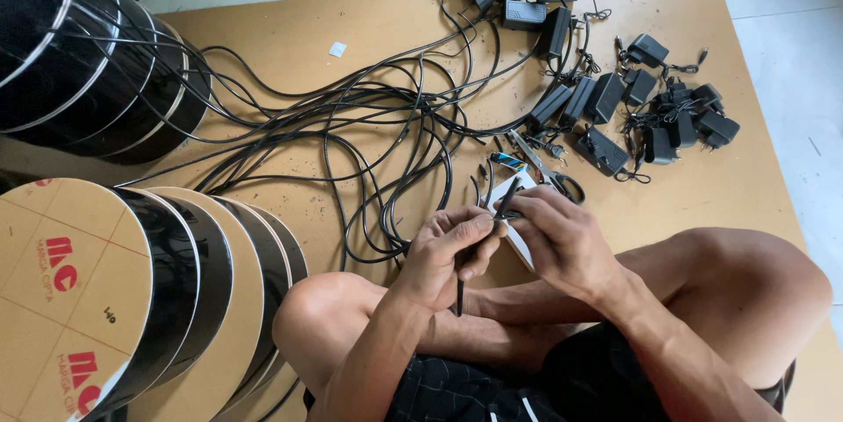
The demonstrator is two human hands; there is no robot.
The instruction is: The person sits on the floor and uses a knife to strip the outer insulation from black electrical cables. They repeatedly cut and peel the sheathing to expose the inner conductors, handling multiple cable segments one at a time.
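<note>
I sit on a brown board [290, 36] with my knees apart. My left hand [446, 255] grips a thin black cable [460, 286] that runs down out of the fist. My right hand [562, 238] pinches the upper end of the same cable, near a short black tip [507, 196] that sticks up between the two hands. A white flat piece [514, 185] lies under the hands. Scissors [549, 172] and a small blue lighter [507, 159] lie just beyond my fingers.
A tangle of black cables [369, 123] spreads over the board's middle. Several black power adapters [606, 97] lie at the far right. Large rolls of black tape [132, 299] stand at the left, more black rolls [79, 62] behind them. Grey floor tiles [781, 44] border the board.
</note>
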